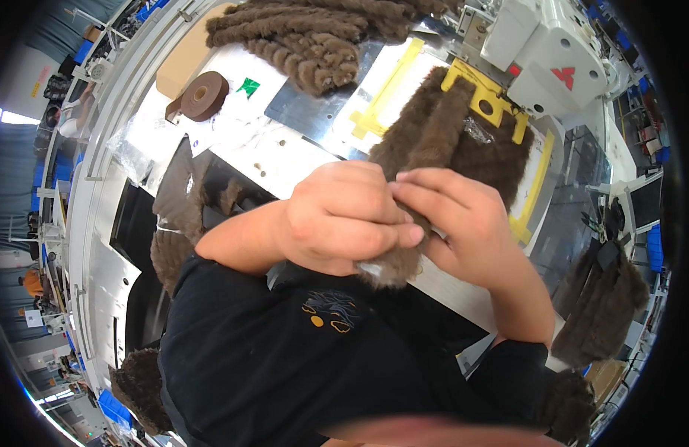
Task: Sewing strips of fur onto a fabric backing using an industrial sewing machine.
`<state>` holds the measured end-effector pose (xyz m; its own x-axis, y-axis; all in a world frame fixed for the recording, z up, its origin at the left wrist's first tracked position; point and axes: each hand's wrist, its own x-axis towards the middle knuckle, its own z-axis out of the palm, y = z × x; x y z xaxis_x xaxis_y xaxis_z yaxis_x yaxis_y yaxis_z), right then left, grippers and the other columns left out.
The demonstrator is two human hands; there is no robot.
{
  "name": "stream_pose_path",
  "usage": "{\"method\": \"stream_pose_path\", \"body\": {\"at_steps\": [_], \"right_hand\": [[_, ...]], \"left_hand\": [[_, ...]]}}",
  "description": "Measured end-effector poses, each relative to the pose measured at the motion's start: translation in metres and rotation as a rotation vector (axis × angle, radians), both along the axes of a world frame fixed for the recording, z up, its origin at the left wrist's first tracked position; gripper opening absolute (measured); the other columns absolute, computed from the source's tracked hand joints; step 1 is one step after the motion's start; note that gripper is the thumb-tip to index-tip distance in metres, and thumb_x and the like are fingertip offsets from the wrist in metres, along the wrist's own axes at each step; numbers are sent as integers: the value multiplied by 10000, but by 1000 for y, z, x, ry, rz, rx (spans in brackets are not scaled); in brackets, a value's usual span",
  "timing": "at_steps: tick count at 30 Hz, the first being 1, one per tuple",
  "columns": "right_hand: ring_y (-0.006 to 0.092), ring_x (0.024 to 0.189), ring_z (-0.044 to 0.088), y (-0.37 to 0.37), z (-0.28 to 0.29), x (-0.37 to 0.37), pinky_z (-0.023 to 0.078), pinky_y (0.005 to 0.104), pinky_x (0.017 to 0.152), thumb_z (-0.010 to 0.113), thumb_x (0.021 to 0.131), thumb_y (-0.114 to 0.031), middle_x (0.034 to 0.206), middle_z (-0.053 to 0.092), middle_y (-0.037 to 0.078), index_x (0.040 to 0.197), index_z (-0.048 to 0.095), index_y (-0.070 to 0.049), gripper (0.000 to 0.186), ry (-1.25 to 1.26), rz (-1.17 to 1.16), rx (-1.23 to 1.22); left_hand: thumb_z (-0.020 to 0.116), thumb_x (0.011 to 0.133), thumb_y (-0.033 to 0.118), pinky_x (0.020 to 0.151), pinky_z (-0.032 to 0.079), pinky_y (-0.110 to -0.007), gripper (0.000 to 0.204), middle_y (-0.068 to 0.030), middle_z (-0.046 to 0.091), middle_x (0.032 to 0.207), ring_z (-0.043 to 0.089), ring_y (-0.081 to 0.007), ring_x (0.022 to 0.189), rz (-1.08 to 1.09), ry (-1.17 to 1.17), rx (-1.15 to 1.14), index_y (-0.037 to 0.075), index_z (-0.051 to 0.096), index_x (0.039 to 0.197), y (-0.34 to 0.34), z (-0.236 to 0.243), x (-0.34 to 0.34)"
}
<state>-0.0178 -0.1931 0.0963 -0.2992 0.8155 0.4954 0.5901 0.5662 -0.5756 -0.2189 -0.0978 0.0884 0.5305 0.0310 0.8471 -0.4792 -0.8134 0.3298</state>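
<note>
In front of my chest, my left hand (348, 220) is curled closed around the edge of a brown fur piece (398, 267), which shows below the fingers. My right hand (463, 222) meets it from the other side, fingertips and thumb pinched on the same fur. The exact grip is partly hidden between the two hands. Just beyond them lies brown fur in strips (434, 138), reaching under a yellow plate (474, 93) on the sewing machine (556, 63). Whether this fur joins the piece in my hands, I cannot tell.
A brown tape roll (204, 97) and a green scrap (248, 88) lie on the white table to the left. Ruffled fur (307, 45) is heaped at the back. More fur hangs at the left (177, 201) and right (597, 302). Yellow tape (389, 86) marks the work surface.
</note>
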Motion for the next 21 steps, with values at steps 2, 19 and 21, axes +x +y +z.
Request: {"method": "stream_pose_path", "body": {"at_steps": [2, 19, 21], "right_hand": [[246, 833, 699, -4, 2, -1, 555, 345, 666, 735, 703, -17, 1040, 718, 75, 1110, 742, -47, 409, -64, 40, 128], [57, 698, 545, -83, -35, 1, 448, 261, 594, 639, 1042, -272, 790, 632, -45, 930, 682, -7, 291, 957, 164, -1065], [50, 685, 540, -93, -46, -3, 439, 250, 587, 631, 1048, -260, 784, 630, -44, 939, 686, -16, 273, 1048, 146, -1161]], "left_hand": [[921, 760, 160, 513, 453, -312, 348, -125, 702, 878, 609, -213, 608, -6, -16, 20, -37, 756, 994, -4, 3, 2], [753, 702, -63, 453, 278, -268, 199, 0, 480, 648, 443, -113, 513, -179, 83, 263, 50, 594, 662, -39, -6, 18], [741, 748, -25, 456, 277, -266, 178, 24, 441, 650, 427, -100, 513, -238, 181, 300, 62, 596, 691, -44, -8, 23]]}}
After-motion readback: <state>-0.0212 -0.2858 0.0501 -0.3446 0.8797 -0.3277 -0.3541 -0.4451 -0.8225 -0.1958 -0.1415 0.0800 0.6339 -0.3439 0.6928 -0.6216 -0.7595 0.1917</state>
